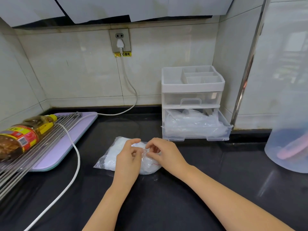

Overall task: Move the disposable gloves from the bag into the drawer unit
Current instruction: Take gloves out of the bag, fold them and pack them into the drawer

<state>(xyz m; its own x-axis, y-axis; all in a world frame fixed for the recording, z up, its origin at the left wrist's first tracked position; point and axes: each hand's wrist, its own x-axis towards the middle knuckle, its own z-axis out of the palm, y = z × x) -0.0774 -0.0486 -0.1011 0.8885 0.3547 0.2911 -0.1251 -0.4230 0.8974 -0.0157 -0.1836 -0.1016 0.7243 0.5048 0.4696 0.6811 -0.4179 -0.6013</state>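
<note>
A clear plastic bag (110, 157) stuffed with white disposable gloves lies on the black counter in front of me. My left hand (129, 157) and my right hand (164, 153) both rest on top of it, fingers curled and pinching the bag's film near its middle. Behind and to the right stands a white and clear drawer unit (192, 87). Its lower drawer (196, 130) is pulled out and holds a heap of clear plastic gloves. The upper drawer (191, 99) is closed.
A lilac cutting board (70, 140) with a metal rack and a lying oil bottle (21, 135) sits at the left. A white power cord (73, 164) runs across the counter. A translucent jug (290, 147) stands at the right.
</note>
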